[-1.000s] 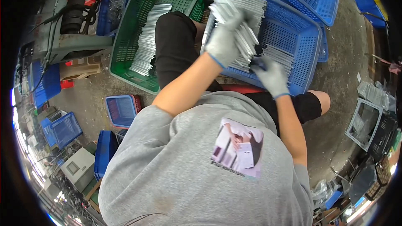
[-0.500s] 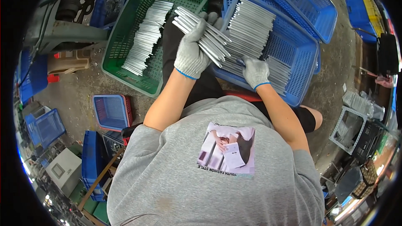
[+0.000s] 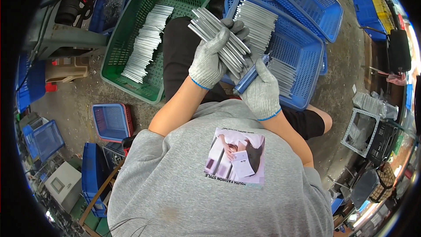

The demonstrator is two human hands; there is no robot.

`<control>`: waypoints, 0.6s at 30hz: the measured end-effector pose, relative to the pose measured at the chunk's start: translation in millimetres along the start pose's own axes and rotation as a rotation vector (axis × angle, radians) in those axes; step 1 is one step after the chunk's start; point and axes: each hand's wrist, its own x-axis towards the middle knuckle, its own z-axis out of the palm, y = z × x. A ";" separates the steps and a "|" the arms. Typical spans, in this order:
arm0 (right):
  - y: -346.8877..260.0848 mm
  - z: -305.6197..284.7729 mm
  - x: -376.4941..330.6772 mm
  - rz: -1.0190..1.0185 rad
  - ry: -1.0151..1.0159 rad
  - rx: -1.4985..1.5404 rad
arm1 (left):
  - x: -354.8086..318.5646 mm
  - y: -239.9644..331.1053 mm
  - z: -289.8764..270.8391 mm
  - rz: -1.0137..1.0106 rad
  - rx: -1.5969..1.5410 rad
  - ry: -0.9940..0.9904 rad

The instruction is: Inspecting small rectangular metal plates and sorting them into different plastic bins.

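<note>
My gloved left hand [image 3: 206, 66] is closed round a bundle of thin silver metal rods [image 3: 217, 35], which slant down to the right. Close beside it, my gloved right hand [image 3: 263, 93] grips a dark blue cylindrical hand tool [image 3: 248, 79] near the lower ends of the bundle. I cannot make out whether the tool touches the rods. Behind the hands, a blue perforated basket [image 3: 302, 46] holds rows of similar rods [image 3: 256, 22], partly hidden by my gloves. To the left, a green basket [image 3: 109, 52] has a long row of rods [image 3: 144, 44] in it.
Another blue basket [image 3: 307, 2] stands at the far right, beside the rod basket. A grey machine frame [image 3: 76, 37] is at the left. Small nested baskets [image 3: 109, 120] sit on the floor at my left. A metal frame [image 3: 359, 131] lies at the right.
My right hand has come up out of the blue basket toward the bundle, and the blue tool now shows in it. My left hand still holds the rods, shifted slightly right.
</note>
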 end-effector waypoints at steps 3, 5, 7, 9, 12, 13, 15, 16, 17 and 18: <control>-2.2 7.3 -4.1 -0.078 0.005 -0.035 | -1.8 -9.3 4.7 0.075 0.186 -0.026; -3.4 5.4 -6.5 -0.106 0.002 -0.042 | -3.0 -15.0 9.9 0.100 0.254 -0.039; -3.2 -2.6 -7.3 -0.076 -0.025 0.026 | -9.4 -20.6 19.4 0.081 0.346 -0.056; -3.3 -9.5 -6.9 -0.047 -0.061 0.091 | -16.8 -25.6 29.8 0.069 0.440 -0.077; -4.0 -13.0 -10.4 -0.036 -0.066 0.146 | -22.4 -37.2 33.8 0.098 0.548 -0.089; -3.8 -14.0 -13.3 -0.030 -0.061 0.174 | -23.8 -41.0 34.4 0.108 0.598 -0.091; -3.7 -16.8 -17.1 -0.032 -0.070 0.199 | -26.1 -45.4 37.8 0.127 0.653 -0.106; -2.9 -18.7 -19.3 -0.028 -0.067 0.199 | -28.0 -46.9 40.3 0.149 0.687 -0.103; -2.5 -20.5 -21.1 -0.026 -0.063 0.200 | -29.3 -48.3 42.6 0.169 0.720 -0.101; -3.1 -22.9 -22.4 -0.026 -0.057 0.201 | -29.6 -49.6 44.5 0.187 0.752 -0.099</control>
